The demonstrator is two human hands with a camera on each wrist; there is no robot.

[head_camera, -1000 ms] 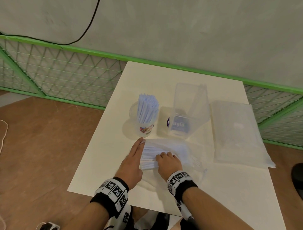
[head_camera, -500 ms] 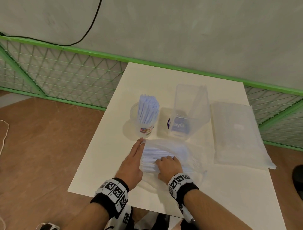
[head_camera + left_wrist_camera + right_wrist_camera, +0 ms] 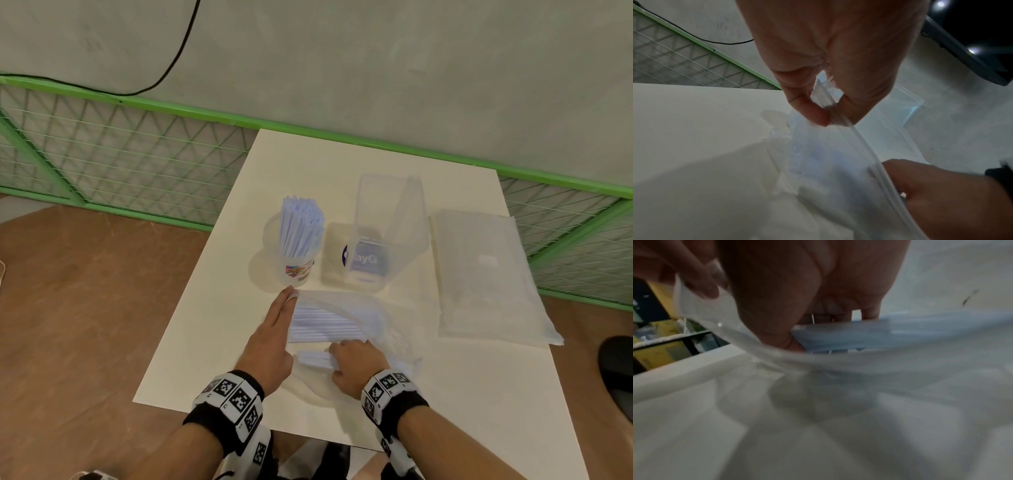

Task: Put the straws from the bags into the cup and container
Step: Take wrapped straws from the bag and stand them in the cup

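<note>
Head view shows your left hand (image 3: 270, 339) pinching the bag (image 3: 346, 308) rim at the table's (image 3: 479, 394) near edge while your right hand (image 3: 356, 361) grips straws (image 3: 317, 359) inside it, near of the cup (image 3: 294, 253).

White table (image 3: 394, 164) bears cup (image 3: 294, 263), container (image 3: 387, 236), two bags (image 3: 486, 274).

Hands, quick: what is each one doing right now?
Left hand: pinching the bag's zip edge.
Right hand: closed on a few straws.

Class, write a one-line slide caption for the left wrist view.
Left hand pinches the clear bag's zip edge while the right hand works beside it.
</note>
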